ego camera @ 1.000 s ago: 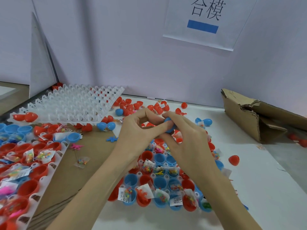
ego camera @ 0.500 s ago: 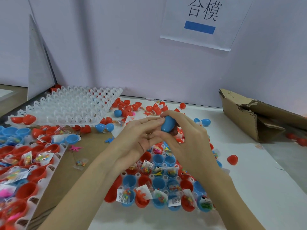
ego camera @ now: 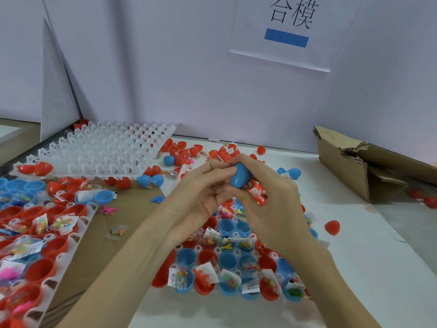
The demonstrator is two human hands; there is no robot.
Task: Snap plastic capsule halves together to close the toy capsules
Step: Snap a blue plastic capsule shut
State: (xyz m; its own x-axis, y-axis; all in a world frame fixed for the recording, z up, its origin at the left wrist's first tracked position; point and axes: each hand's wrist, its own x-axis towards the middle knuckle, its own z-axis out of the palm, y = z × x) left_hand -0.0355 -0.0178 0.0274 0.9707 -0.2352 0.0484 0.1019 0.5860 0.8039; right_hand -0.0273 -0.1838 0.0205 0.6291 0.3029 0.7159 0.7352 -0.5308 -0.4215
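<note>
Rows of open red and blue plastic capsule halves (ego camera: 227, 278), many loaded with small bagged toys, are seen nearest, seated in a clear plastic holding tray (ego camera: 236, 253) on the white tabletop (ego camera: 369, 268). Just above that tray, one smooth blue egg-shaped plastic capsule (ego camera: 240, 175) is held between both hands. It is gripped by the right hand (ego camera: 267, 197), whose fingers are curled over its top and far side, while the left hand (ego camera: 201, 195) is laid against its near left side with fingers almost straight, holding nothing itself. The capsule's long axis is tilted, upper end away from the body, so any closing squeeze would be judged to run along that line, with the right hand better placed. Whether the seam is fully shut cannot be told. Farther off lie loose red capsule halves (ego camera: 189, 152), an empty white moulded tray (ego camera: 99, 152) and a torn brown cardboard box (ego camera: 343, 162).
</note>
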